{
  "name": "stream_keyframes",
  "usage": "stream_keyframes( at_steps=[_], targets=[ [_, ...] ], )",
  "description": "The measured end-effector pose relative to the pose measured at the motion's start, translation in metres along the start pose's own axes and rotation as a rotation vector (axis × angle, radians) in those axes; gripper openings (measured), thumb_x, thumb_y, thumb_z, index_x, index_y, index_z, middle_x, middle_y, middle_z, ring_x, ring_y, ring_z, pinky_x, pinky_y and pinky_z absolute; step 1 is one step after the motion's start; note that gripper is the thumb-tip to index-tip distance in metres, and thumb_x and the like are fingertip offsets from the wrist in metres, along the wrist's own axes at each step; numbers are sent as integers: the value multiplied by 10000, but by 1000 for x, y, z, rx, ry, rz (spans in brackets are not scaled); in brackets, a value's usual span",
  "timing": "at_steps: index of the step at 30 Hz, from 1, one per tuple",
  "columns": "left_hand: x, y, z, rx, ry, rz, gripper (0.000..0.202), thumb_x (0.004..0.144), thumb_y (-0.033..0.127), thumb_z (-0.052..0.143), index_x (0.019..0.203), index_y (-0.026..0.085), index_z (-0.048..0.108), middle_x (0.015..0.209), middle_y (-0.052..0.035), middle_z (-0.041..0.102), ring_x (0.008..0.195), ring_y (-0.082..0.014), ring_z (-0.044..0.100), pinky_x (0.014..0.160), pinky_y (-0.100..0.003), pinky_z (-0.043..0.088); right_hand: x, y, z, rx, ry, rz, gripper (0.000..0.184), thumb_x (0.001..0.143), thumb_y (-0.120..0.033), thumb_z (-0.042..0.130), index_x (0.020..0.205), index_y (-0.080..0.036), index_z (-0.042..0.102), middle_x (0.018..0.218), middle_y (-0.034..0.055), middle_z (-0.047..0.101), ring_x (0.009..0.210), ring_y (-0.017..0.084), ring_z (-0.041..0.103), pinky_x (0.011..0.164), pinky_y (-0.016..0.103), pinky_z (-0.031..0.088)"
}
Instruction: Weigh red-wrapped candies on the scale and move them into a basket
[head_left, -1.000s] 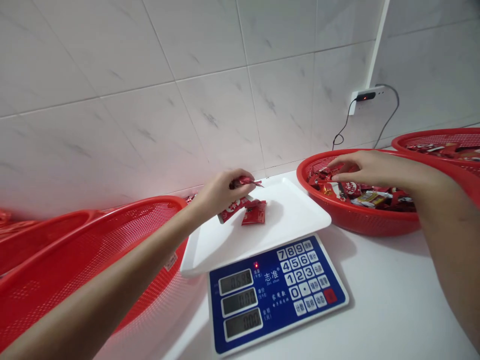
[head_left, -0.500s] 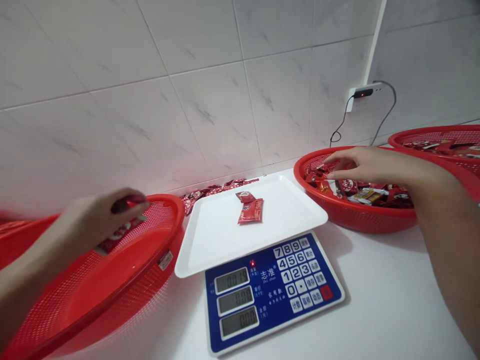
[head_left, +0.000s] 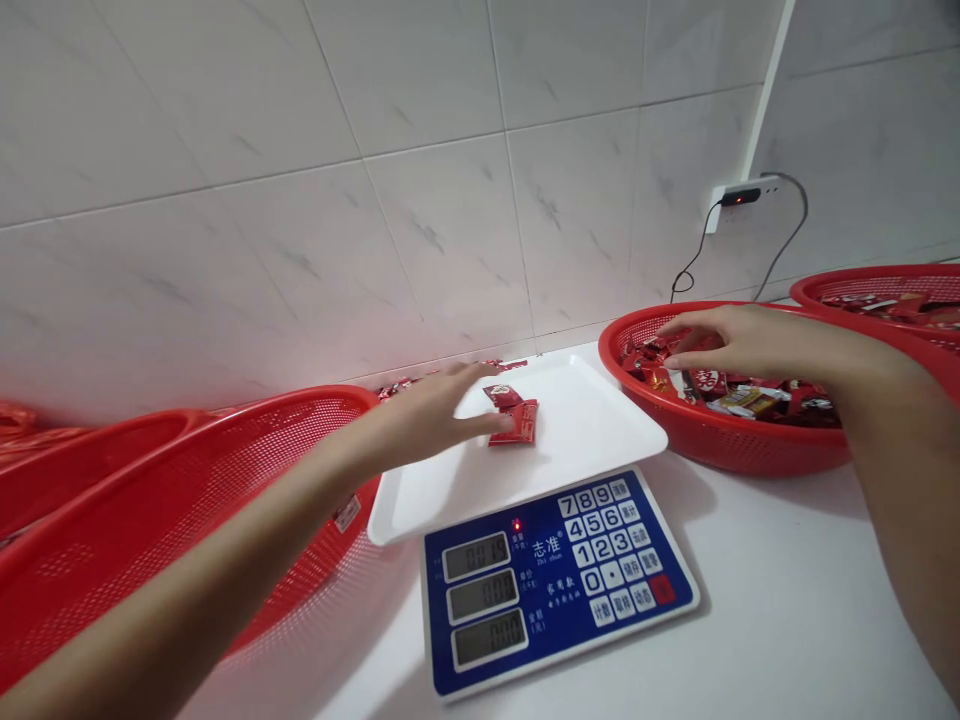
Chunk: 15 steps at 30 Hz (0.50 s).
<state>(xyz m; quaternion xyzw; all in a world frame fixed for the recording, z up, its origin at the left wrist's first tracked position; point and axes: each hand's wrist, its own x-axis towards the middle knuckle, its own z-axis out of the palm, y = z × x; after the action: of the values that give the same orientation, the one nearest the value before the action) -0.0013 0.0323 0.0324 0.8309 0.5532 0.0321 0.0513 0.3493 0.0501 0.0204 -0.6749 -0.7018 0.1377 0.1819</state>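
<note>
A blue electronic scale (head_left: 559, 575) carries a white weighing tray (head_left: 592, 430). Two red candy packets (head_left: 519, 418) lie on the tray near its back. My left hand (head_left: 431, 410) reaches over the tray with fingers stretched out, its fingertips touching the packets and holding nothing. My right hand (head_left: 720, 338) hovers over the red basket (head_left: 720, 450) on the right, which is full of red wrapped candies (head_left: 739, 390); its fingers are extended and rest on the pile.
A large red mesh basket (head_left: 187, 490) stands left of the scale, under my left arm. Another red basket (head_left: 885, 290) with candies is at the far right. Loose red packets (head_left: 397, 388) lie along the tiled wall. A plug and cable (head_left: 739, 200) hang on the wall.
My left hand carried packets from the tray to the left basket, let them go there, and has come back open to the two packets on the tray. The right hand stayed over its basket.
</note>
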Motion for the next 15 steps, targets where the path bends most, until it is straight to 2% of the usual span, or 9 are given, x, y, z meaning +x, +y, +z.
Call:
stream_keyframes(
  at_steps=[1, 2, 3, 4, 6, 7, 9, 12, 15],
  targets=[
    [13, 10, 5, 27, -85, 12, 869, 898, 731, 529, 1621, 279, 360, 1684, -147, 394, 1464, -390, 462, 1150, -537, 426, 1, 1, 1, 19, -13, -27, 472, 840, -540, 676, 1238, -289, 708, 1195, 43, 771, 927, 314, 730, 709, 419, 570],
    [25, 18, 10, 35, -131, 27, 938, 856, 731, 598, 1634, 272, 343, 1724, -163, 308, 1494, -414, 417, 1160, -560, 408, 2, 1, 2, 39, -28, -56, 450, 840, -537, 678, 1215, -292, 716, 1215, 38, 767, 966, 316, 730, 733, 419, 577],
    [34, 22, 15, 39, -166, 36, 961, 825, 732, 638, 1624, 270, 369, 1716, -178, 320, 1482, -433, 424, 1139, -573, 425, 2, 1, 3, 57, -39, -84, 431, 840, -534, 681, 1194, -294, 724, 1227, 35, 764, 1012, 318, 727, 762, 415, 582],
    [42, 24, 19, 38, -192, 48, 937, 810, 721, 662, 1594, 266, 426, 1679, -187, 388, 1443, -436, 470, 1112, -566, 451, 2, 1, 3, 74, -49, -107, 421, 838, -534, 685, 1184, -297, 728, 1233, 32, 763, 1050, 316, 722, 790, 410, 584],
    [48, 23, 24, 23, -201, 79, 744, 847, 660, 647, 1461, 243, 587, 1486, -181, 609, 1280, -397, 611, 1032, -512, 513, 0, -1, 3, 89, -54, -108, 442, 833, -543, 693, 1202, -302, 726, 1220, 30, 766, 1031, 303, 728, 808, 406, 585],
    [48, 21, 26, 13, -189, 96, 621, 893, 599, 608, 1387, 225, 641, 1356, -168, 686, 1172, -359, 666, 992, -479, 532, -1, -2, 2, 82, -51, -90, 460, 832, -545, 695, 1223, -304, 720, 1198, 29, 770, 981, 294, 735, 800, 409, 583],
    [42, 19, 30, -9, -132, 126, 446, 960, 452, 524, 1283, 192, 687, 1179, -148, 730, 1016, -296, 700, 935, -429, 549, -3, -4, 0, 56, -40, -51, 479, 838, -544, 691, 1255, -310, 708, 1156, 29, 778, 881, 279, 740, 771, 414, 576],
    [30, 17, 37, -45, -17, 154, 365, 970, 301, 467, 1227, 179, 697, 1168, -149, 703, 982, -257, 686, 906, -396, 558, -5, -7, -2, 31, -29, -38, 455, 853, -535, 683, 1254, -323, 706, 1155, 22, 778, 864, 278, 738, 742, 409, 564],
    [22, 19, 44, -89, 67, 151, 325, 921, 199, 496, 1139, 180, 736, 1164, -148, 691, 923, -230, 691, 865, -383, 578, -5, -7, -3, 40, -39, -40, 459, 857, -524, 690, 1265, -314, 701, 1174, 27, 776, 912, 285, 738, 780, 406, 571]
  ],
)
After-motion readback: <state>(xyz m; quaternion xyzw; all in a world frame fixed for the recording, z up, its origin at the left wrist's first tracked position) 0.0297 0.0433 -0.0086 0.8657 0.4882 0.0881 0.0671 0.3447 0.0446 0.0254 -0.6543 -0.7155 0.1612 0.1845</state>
